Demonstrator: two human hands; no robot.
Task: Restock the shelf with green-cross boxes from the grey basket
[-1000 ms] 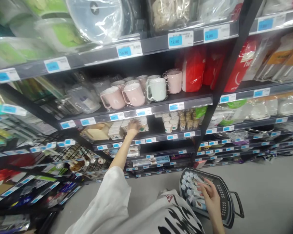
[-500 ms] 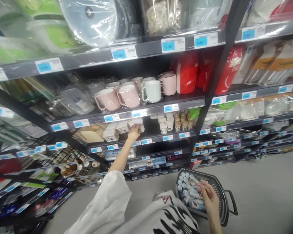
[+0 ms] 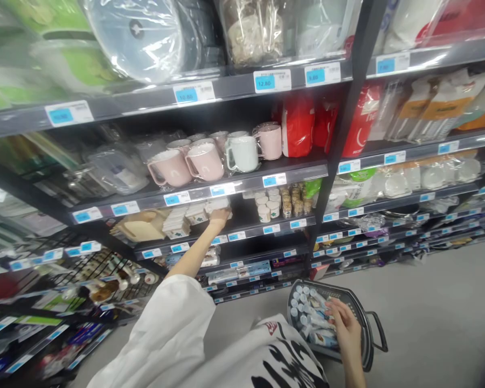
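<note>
My left hand [image 3: 220,216] reaches into a lower shelf, its fingers curled at the right end of a row of small white boxes [image 3: 217,205] with green marks. It grips the endmost box; the fingertips are partly hidden. My right hand [image 3: 345,320] is over a dark grey basket [image 3: 366,345]. Its fingers are bent together around something small that I cannot make out. Several white-capped tubes or bottles [image 3: 317,318] with pale blue labels lie and stand in the basket, left of that hand.
Wrapped pink mugs [image 3: 205,161] and a pale green mug [image 3: 242,153] stand on the shelf above. Right of my left hand are white tubs [image 3: 273,207] and small brown-topped jars [image 3: 297,202]. A shelf post [image 3: 339,140] separates the bays. Grey floor [image 3: 436,307] surrounds the basket.
My left hand has curled more closely around the end of the white boxes. My right hand stays over the basket. The whole view has shifted slightly.
</note>
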